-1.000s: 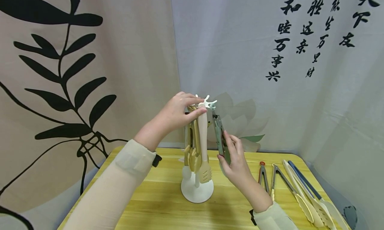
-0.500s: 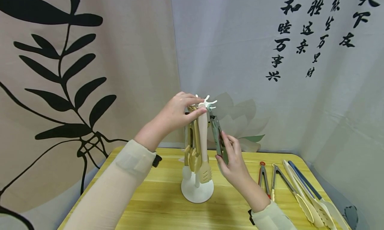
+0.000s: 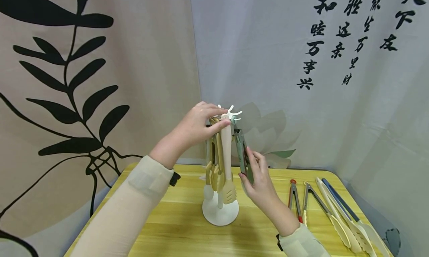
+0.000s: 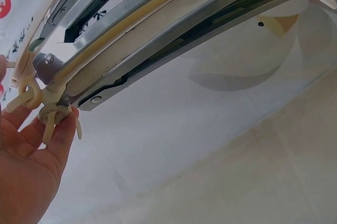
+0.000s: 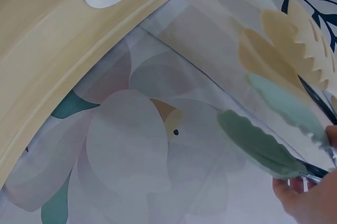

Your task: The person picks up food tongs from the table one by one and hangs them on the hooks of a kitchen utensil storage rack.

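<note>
A white utensil stand (image 3: 212,214) rises from a round base on the table. My left hand (image 3: 202,121) grips its top among the hooks, thumb toward the front. Pale-green tongs (image 3: 240,147) hang down at the stand's right side, their ring at a white hook. Around their lower half, my right hand (image 3: 263,186) holds the tongs by thumb and fingers. Two scalloped green heads (image 5: 263,147) of these tongs show in the right wrist view. A cream slotted turner (image 3: 227,149) and several yellowish tongs (image 3: 216,167) hang beside my left hand. Ring ends (image 4: 52,113) surround the left fingers.
On the wooden table (image 3: 174,227), at the right, lie red-tipped tongs (image 3: 293,197), cream-tipped tongs (image 3: 321,203), pale utensils (image 3: 342,212) and a blue-handled utensil (image 3: 345,203). A printed curtain (image 3: 161,63) hangs behind the table.
My right hand and the green tongs have shifted slightly left, bringing the tongs' ring farther in along the hook. My left hand stays at the stand's top.
</note>
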### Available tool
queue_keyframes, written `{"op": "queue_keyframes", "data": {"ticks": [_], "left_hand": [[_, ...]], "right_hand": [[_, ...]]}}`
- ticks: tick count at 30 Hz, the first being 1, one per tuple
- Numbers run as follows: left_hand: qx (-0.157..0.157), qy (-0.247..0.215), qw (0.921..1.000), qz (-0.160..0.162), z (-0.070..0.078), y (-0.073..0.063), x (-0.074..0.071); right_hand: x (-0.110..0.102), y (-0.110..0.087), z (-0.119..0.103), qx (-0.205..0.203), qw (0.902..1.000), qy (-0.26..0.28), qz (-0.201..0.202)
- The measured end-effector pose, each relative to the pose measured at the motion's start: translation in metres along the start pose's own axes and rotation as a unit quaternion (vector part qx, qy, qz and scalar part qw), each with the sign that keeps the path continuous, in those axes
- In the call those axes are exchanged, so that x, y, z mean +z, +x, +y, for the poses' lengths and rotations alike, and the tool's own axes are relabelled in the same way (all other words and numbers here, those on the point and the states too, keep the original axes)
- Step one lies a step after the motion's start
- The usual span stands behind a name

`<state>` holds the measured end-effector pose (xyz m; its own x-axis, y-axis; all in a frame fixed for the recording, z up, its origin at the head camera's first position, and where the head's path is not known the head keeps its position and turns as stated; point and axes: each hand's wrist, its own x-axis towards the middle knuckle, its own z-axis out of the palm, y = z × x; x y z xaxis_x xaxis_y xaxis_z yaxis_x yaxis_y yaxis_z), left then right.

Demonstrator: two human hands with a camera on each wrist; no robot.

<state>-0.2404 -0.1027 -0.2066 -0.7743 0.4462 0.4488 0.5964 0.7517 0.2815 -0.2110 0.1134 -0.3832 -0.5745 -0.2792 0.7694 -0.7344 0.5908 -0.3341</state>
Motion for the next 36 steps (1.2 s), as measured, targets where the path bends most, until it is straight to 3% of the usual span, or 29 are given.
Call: {"op": "queue_keyframes", "data": {"ticks": [13, 27, 36], "left_hand": [[0.001, 0.003, 1.0, 0.001, 0.0, 0.0, 0.0], [0.004, -0.003, 1.0, 0.004, 0.0, 0.0, 0.001], [0.001, -0.009, 0.9999, 0.006, -0.001, -0.001, 0.0]], "right_hand": [[0.005, -0.004, 0.001, -0.004, 0.9998, -0.021, -0.002], [0.013, -0.004, 0.001, 0.002, 0.9999, 0.014, 0.0], [0.009, -0.006, 0.0, 0.033, 0.9993, 0.015, -0.011]]}}
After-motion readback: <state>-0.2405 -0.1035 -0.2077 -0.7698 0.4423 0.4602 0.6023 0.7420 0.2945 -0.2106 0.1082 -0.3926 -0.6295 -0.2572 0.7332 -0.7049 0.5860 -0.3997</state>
